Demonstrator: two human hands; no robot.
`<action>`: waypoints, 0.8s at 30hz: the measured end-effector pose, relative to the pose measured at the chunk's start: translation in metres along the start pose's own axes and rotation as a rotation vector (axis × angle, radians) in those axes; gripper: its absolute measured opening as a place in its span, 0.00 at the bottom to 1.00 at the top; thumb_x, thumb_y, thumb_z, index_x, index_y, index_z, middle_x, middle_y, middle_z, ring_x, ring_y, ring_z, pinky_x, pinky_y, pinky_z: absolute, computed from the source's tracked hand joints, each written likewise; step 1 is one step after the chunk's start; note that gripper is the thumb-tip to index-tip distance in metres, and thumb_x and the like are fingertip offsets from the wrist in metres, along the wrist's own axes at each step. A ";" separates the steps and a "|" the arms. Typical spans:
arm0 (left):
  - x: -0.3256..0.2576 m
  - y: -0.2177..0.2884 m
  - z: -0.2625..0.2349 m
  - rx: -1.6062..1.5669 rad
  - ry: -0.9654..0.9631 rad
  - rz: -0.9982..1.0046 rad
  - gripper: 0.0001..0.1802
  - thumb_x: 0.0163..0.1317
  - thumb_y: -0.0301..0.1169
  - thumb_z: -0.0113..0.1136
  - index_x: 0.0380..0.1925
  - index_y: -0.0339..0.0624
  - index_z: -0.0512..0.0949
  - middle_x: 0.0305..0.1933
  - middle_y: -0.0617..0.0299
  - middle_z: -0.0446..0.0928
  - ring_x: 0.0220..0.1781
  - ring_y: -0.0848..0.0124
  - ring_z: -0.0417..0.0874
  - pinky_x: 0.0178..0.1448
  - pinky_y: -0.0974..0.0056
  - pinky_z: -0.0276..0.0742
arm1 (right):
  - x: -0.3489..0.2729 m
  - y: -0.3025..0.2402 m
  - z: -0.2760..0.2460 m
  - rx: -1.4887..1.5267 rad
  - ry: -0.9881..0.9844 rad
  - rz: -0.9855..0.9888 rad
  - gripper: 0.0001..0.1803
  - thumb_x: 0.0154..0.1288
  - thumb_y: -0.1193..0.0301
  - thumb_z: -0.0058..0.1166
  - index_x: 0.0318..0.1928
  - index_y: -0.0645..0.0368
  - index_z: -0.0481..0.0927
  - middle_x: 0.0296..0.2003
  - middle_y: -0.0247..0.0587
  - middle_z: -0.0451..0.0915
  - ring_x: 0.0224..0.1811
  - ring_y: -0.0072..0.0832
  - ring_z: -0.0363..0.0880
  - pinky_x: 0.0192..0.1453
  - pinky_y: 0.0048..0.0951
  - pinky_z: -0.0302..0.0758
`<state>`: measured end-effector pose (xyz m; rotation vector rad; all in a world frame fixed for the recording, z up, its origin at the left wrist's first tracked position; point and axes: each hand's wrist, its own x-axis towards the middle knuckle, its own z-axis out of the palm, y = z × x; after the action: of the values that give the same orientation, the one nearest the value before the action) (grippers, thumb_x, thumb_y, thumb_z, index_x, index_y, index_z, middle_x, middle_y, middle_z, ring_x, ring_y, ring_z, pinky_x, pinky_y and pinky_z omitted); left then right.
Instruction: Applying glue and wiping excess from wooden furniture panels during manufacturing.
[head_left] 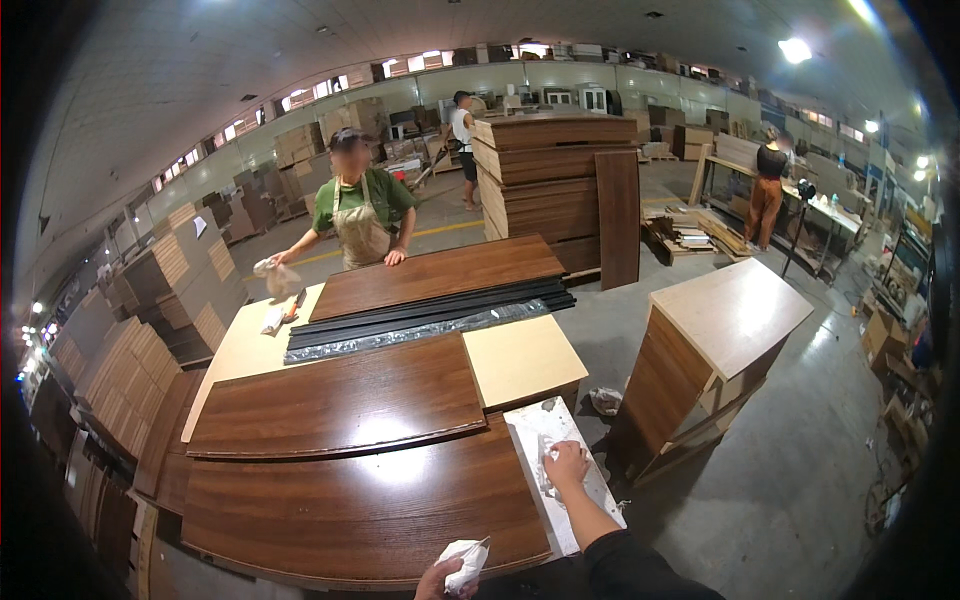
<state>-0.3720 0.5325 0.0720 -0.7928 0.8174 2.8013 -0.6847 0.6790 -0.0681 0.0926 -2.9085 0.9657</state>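
At the bottom edge, my left hand (pixel 437 578) is closed around a crumpled white wad (pixel 464 563), a cloth or soft bag, with a thin tip sticking out at its upper right. My right hand (pixel 567 465) reaches forward and presses a white rag (pixel 547 464) onto a narrow white board (pixel 543 518); its fingers are bent over the rag. The board has smudges and lies along the right end of a glossy dark brown wood panel (pixel 360 510). A second brown panel (pixel 335 395) lies just beyond, slightly overlapping the first.
Across the table, a person (pixel 362 205) in a green shirt and apron holds a pale cloth (pixel 275 275). Black strips (pixel 430 312) and a cream board (pixel 523 358) lie between us. A wooden cabinet (pixel 690 370) stands at right, and stacked panels (pixel 545 190) rise behind.
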 end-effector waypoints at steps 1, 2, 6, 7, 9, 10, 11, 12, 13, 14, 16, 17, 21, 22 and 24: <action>0.001 -0.001 0.000 -0.023 0.048 -0.036 0.20 0.56 0.36 0.60 0.46 0.40 0.72 0.22 0.65 0.73 0.17 0.76 0.70 0.18 0.73 0.61 | 0.014 -0.002 0.004 0.089 -0.071 0.060 0.16 0.51 0.63 0.60 0.42 0.47 0.78 0.55 0.42 0.71 0.58 0.44 0.70 0.59 0.55 0.63; 0.002 0.000 0.000 -0.044 0.095 -0.073 0.20 0.55 0.36 0.60 0.46 0.40 0.71 0.22 0.64 0.73 0.17 0.76 0.70 0.18 0.73 0.62 | 0.025 -0.002 0.006 0.179 -0.139 0.123 0.15 0.52 0.62 0.59 0.42 0.49 0.78 0.56 0.45 0.72 0.57 0.45 0.71 0.59 0.56 0.62; -0.003 -0.003 -0.009 -0.037 0.020 -0.068 0.24 0.55 0.37 0.61 0.50 0.39 0.70 0.22 0.65 0.72 0.17 0.78 0.70 0.18 0.73 0.61 | 0.020 -0.034 -0.033 0.281 0.239 -0.011 0.15 0.57 0.61 0.55 0.42 0.54 0.79 0.50 0.48 0.77 0.51 0.45 0.76 0.55 0.50 0.68; -0.003 -0.003 -0.014 -0.062 0.021 -0.079 0.24 0.55 0.37 0.61 0.50 0.39 0.70 0.22 0.65 0.72 0.16 0.78 0.69 0.18 0.73 0.61 | 0.004 -0.046 -0.064 0.367 0.156 -0.081 0.15 0.59 0.60 0.53 0.41 0.56 0.79 0.45 0.48 0.80 0.47 0.45 0.78 0.51 0.46 0.71; -0.005 0.004 -0.012 -0.051 -0.038 -0.079 0.23 0.55 0.37 0.61 0.49 0.39 0.70 0.21 0.65 0.72 0.16 0.78 0.69 0.18 0.73 0.61 | -0.032 -0.040 -0.108 0.348 -0.100 -0.177 0.14 0.63 0.60 0.51 0.36 0.58 0.80 0.32 0.44 0.83 0.35 0.40 0.82 0.39 0.33 0.76; -0.005 0.008 -0.012 -0.045 -0.086 -0.068 0.22 0.56 0.37 0.61 0.48 0.38 0.70 0.21 0.66 0.72 0.15 0.78 0.68 0.18 0.73 0.61 | -0.060 -0.034 -0.128 0.438 -0.509 -0.123 0.17 0.65 0.58 0.48 0.34 0.58 0.81 0.31 0.40 0.82 0.35 0.33 0.81 0.43 0.33 0.74; -0.006 0.011 -0.012 -0.033 -0.113 -0.081 0.22 0.56 0.37 0.61 0.48 0.38 0.70 0.21 0.66 0.72 0.15 0.78 0.68 0.18 0.73 0.61 | -0.075 0.023 -0.098 0.490 -0.862 -0.249 0.17 0.66 0.57 0.51 0.41 0.57 0.82 0.38 0.37 0.83 0.42 0.26 0.79 0.50 0.30 0.73; -0.007 0.011 -0.019 -0.035 -0.076 -0.065 0.22 0.56 0.37 0.60 0.48 0.38 0.70 0.22 0.65 0.72 0.15 0.78 0.68 0.18 0.73 0.61 | -0.114 0.002 -0.142 0.320 -1.142 -0.322 0.20 0.69 0.54 0.47 0.44 0.57 0.82 0.42 0.37 0.82 0.48 0.24 0.77 0.56 0.30 0.70; -0.010 0.012 -0.023 -0.024 -0.048 -0.063 0.22 0.56 0.37 0.60 0.47 0.38 0.70 0.22 0.65 0.73 0.15 0.77 0.68 0.18 0.74 0.61 | -0.160 0.031 -0.121 0.051 -1.102 -0.273 0.22 0.71 0.53 0.43 0.47 0.56 0.81 0.43 0.36 0.82 0.49 0.26 0.77 0.58 0.31 0.70; -0.015 0.014 -0.027 -0.025 -0.063 -0.062 0.22 0.56 0.37 0.60 0.47 0.38 0.70 0.22 0.65 0.73 0.15 0.77 0.68 0.18 0.74 0.61 | -0.190 0.081 -0.085 0.222 -1.300 -0.255 0.24 0.71 0.51 0.43 0.50 0.57 0.80 0.46 0.37 0.81 0.52 0.28 0.76 0.60 0.31 0.69; -0.015 0.023 -0.037 0.034 -0.095 -0.086 0.21 0.55 0.37 0.60 0.47 0.38 0.71 0.23 0.65 0.74 0.15 0.78 0.69 0.18 0.76 0.61 | -0.264 0.053 -0.112 -0.207 -1.315 0.005 0.28 0.68 0.50 0.47 0.54 0.61 0.77 0.55 0.48 0.77 0.57 0.38 0.72 0.62 0.38 0.65; -0.013 0.025 -0.046 0.029 -0.097 -0.096 0.21 0.55 0.37 0.60 0.47 0.38 0.71 0.23 0.65 0.74 0.15 0.78 0.69 0.18 0.76 0.61 | -0.293 0.101 -0.074 -0.053 -1.269 0.168 0.30 0.67 0.48 0.46 0.49 0.65 0.80 0.51 0.49 0.79 0.58 0.39 0.72 0.62 0.39 0.65; -0.028 0.049 -0.044 0.128 -0.288 -0.145 0.29 0.56 0.46 0.60 0.52 0.38 0.70 0.29 0.59 0.76 0.21 0.73 0.74 0.20 0.72 0.69 | -0.346 0.127 -0.086 0.362 -1.177 0.216 0.21 0.70 0.57 0.46 0.51 0.58 0.79 0.50 0.38 0.80 0.56 0.29 0.73 0.64 0.32 0.66; -0.043 0.059 -0.029 0.088 -0.307 -0.139 0.27 0.57 0.42 0.60 0.52 0.37 0.69 0.29 0.58 0.75 0.19 0.75 0.74 0.15 0.74 0.67 | -0.344 0.141 -0.070 0.281 -1.244 0.152 0.19 0.69 0.58 0.47 0.49 0.58 0.80 0.47 0.37 0.80 0.52 0.28 0.74 0.61 0.33 0.67; -0.056 0.066 -0.024 0.271 -0.230 -0.089 0.33 0.56 0.49 0.57 0.53 0.36 0.66 0.29 0.59 0.73 0.14 0.77 0.69 0.07 0.75 0.60 | -0.341 0.098 -0.116 0.304 -1.131 0.275 0.18 0.67 0.57 0.49 0.42 0.60 0.80 0.37 0.37 0.80 0.40 0.26 0.72 0.51 0.34 0.69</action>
<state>-0.3296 0.4657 0.1151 -0.4438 1.0581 2.5651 -0.3472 0.8383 -0.0648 0.3715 -3.7620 1.9002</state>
